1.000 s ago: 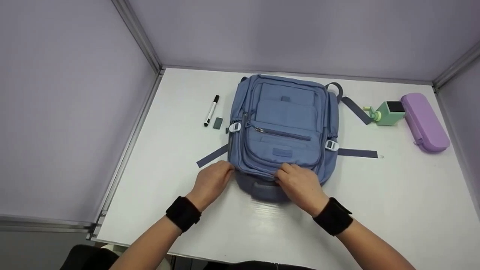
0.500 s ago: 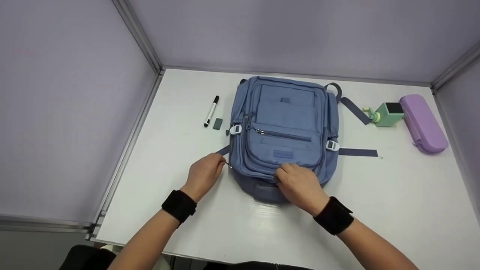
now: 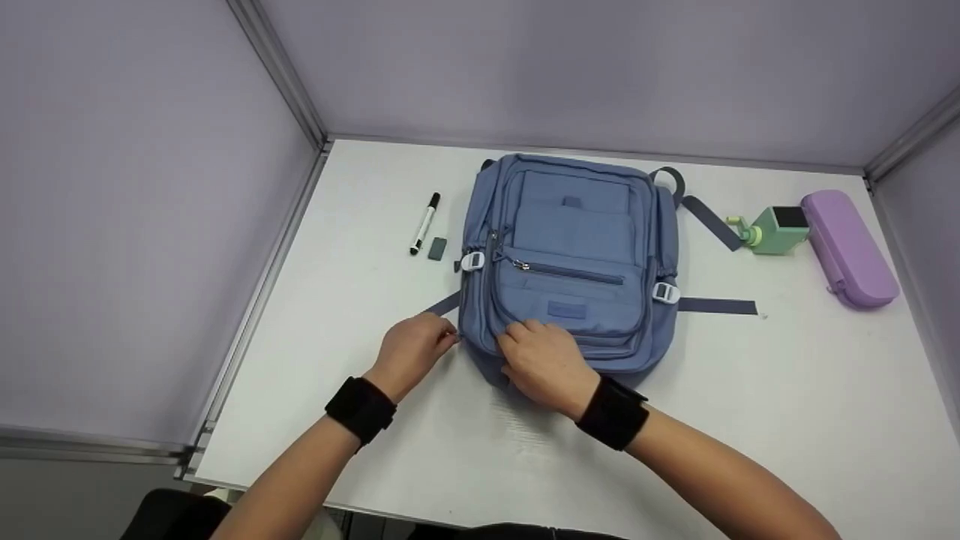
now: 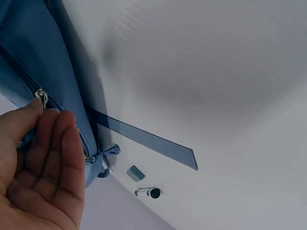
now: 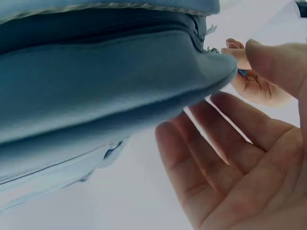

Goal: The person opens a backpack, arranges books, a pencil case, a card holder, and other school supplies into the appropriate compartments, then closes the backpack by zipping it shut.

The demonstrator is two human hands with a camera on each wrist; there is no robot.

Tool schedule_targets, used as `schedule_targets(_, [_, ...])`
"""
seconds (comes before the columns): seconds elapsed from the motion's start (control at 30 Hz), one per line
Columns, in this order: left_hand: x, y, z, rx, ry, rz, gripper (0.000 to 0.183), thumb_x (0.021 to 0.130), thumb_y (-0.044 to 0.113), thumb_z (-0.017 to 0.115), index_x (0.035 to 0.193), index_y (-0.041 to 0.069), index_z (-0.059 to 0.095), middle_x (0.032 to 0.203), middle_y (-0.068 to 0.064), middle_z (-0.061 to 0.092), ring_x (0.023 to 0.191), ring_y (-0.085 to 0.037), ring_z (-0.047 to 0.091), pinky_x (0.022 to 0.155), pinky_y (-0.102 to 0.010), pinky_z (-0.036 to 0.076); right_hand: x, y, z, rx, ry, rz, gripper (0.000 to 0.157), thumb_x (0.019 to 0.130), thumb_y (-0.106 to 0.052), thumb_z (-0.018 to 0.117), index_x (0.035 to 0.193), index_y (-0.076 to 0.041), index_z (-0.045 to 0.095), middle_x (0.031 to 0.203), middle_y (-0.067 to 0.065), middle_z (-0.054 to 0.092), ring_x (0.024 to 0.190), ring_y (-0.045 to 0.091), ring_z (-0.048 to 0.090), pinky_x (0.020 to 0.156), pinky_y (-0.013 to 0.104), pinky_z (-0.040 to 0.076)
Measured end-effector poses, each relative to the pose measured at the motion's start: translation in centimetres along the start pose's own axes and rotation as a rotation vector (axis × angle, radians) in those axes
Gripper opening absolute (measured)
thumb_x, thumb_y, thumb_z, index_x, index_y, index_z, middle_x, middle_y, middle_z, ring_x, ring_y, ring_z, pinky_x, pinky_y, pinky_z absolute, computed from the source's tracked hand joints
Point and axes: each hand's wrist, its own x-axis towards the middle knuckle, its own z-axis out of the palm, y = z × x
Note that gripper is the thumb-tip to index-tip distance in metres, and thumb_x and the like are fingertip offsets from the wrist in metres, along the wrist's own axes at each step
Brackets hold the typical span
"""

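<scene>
A blue backpack (image 3: pixel 570 225) lies front up on the white table, its top toward the back wall. At its lower left edge my left hand (image 3: pixel 412 349) pinches a zipper pull (image 4: pixel 44 98) between thumb and curled fingers; the metal slider shows just above the fingertips in the left wrist view. My right hand (image 3: pixel 544 364) is at the bag's lower edge, left of its middle. In the right wrist view, its fingers (image 5: pixel 211 143) are spread and nearly straight under the fabric edge, with the thumb above. A dark opening (image 5: pixel 96 31) runs along the bag there.
Left of the bag lie a black-capped white marker (image 3: pixel 425 223) and a small green eraser (image 3: pixel 437 249). At right stand a green hand-cranked pencil sharpener (image 3: pixel 778 231) and a purple pencil case (image 3: pixel 849 247). Loose straps (image 3: pixel 718 306) stretch out from both sides of the bag.
My right hand has slid left along the bag's lower edge, toward my left hand. My left hand moved slightly outward with the zipper pull, then back close to the bag's side.
</scene>
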Motion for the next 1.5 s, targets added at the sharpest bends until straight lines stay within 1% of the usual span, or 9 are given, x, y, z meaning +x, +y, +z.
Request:
schedule_targets(0.1, [0.2, 0.1, 0.3, 0.012, -0.023, 0.001, 0.008, 0.092, 0.021, 0.078, 0.094, 0.014, 0.080, 0.085, 0.001, 0.070, 0.078, -0.016, 0.067, 0.068, -0.034, 0.055, 0.2, -0.2, 0.6, -0.040, 0.024, -0.014, 0.029, 0.081, -0.028, 0.084, 0.095, -0.006, 0.071, 0.090, 0.007, 0.064, 0.080, 0.028, 0.063, 0.060, 0.042, 0.053])
schedule_targets(0.27, [0.7, 0.1, 0.8, 0.055, -0.015, 0.014, 0.004, 0.092, 0.018, 0.078, 0.089, 0.015, 0.077, 0.083, 0.003, 0.067, 0.076, -0.015, 0.066, 0.064, -0.033, 0.054, 0.3, 0.0, 1.5, -0.079, 0.096, -0.028, 0.010, 0.078, -0.009, 0.077, 0.077, -0.008, 0.067, 0.077, 0.005, 0.059, 0.067, 0.026, 0.061, 0.050, 0.039, 0.050])
schedule_targets(0.4, [1.2, 0.1, 0.7, 0.054, -0.003, 0.009, 0.004, 0.094, 0.015, 0.074, 0.090, 0.014, 0.072, 0.084, 0.001, 0.068, 0.076, -0.017, 0.067, 0.064, -0.034, 0.055, 0.1, 0.2, 1.6, -0.079, 0.121, -0.033, 0.013, 0.074, -0.002, 0.073, 0.072, -0.011, 0.063, 0.071, 0.003, 0.057, 0.060, 0.024, 0.060, 0.044, 0.037, 0.047])
schedule_targets(0.57, [2.4, -0.3, 0.5, 0.048, -0.006, -0.019, 0.007, 0.097, 0.016, 0.070, 0.091, 0.012, 0.070, 0.083, -0.002, 0.067, 0.073, -0.020, 0.066, 0.062, -0.037, 0.054, -0.2, 0.5, 1.2, -0.054, 0.115, -0.040, 0.015, 0.071, 0.000, 0.072, 0.072, -0.011, 0.062, 0.070, 0.002, 0.059, 0.060, 0.023, 0.061, 0.043, 0.037, 0.047])
schedule_targets(0.77, [4.6, -1.3, 0.6, 0.050, 0.003, -0.054, 0.012, 0.099, 0.020, 0.069, 0.091, 0.012, 0.067, 0.085, -0.002, 0.066, 0.076, -0.023, 0.066, 0.063, -0.040, 0.054, -0.5, 0.9, 0.8, -0.021, 0.133, -0.031, 0.017, 0.068, 0.000, 0.073, 0.071, -0.012, 0.060, 0.069, 0.002, 0.059, 0.059, 0.023, 0.061, 0.043, 0.038, 0.045])
schedule_targets(0.9, [6.3, -2.1, 0.9, 0.030, 0.010, -0.085, 0.010, 0.100, 0.018, 0.066, 0.094, 0.011, 0.067, 0.088, -0.004, 0.067, 0.078, -0.025, 0.066, 0.066, -0.042, 0.054, -0.5, 0.9, 0.7, -0.001, 0.143, -0.033, 0.016, 0.068, 0.002, 0.067, 0.071, -0.012, 0.060, 0.069, 0.002, 0.060, 0.058, 0.023, 0.061, 0.043, 0.039, 0.045])
schedule_targets(1.2, [10.2, -3.6, 1.5, -0.055, 0.026, -0.221, 0.010, 0.101, 0.018, 0.065, 0.098, 0.009, 0.069, 0.095, -0.007, 0.070, 0.083, -0.027, 0.068, 0.072, -0.045, 0.054, -0.5, 0.8, 0.6, 0.024, 0.155, -0.048, 0.018, 0.069, 0.004, 0.066, 0.071, -0.013, 0.062, 0.069, 0.000, 0.059, 0.059, 0.022, 0.060, 0.044, 0.037, 0.047])
schedule_targets(1.4, [11.7, -4.4, 2.1, -0.116, 0.029, -0.330, 0.012, 0.102, 0.019, 0.064, 0.099, 0.010, 0.071, 0.095, -0.006, 0.071, 0.085, -0.025, 0.068, 0.075, -0.043, 0.054, -0.4, 0.6, 0.5, 0.046, 0.153, -0.060, 0.021, 0.070, 0.005, 0.070, 0.071, -0.014, 0.062, 0.070, -0.002, 0.060, 0.061, 0.020, 0.062, 0.046, 0.036, 0.048])
schedule_targets(1.5, [12.0, -4.5, 2.2, -0.132, 0.030, -0.359, 0.012, 0.101, 0.020, 0.065, 0.099, 0.010, 0.071, 0.097, -0.006, 0.072, 0.086, -0.025, 0.069, 0.076, -0.044, 0.054, -0.3, 0.7, 0.5, 0.043, 0.140, -0.059, 0.021, 0.066, 0.004, 0.069, 0.072, -0.015, 0.063, 0.071, -0.003, 0.060, 0.060, 0.020, 0.061, 0.046, 0.036, 0.048])
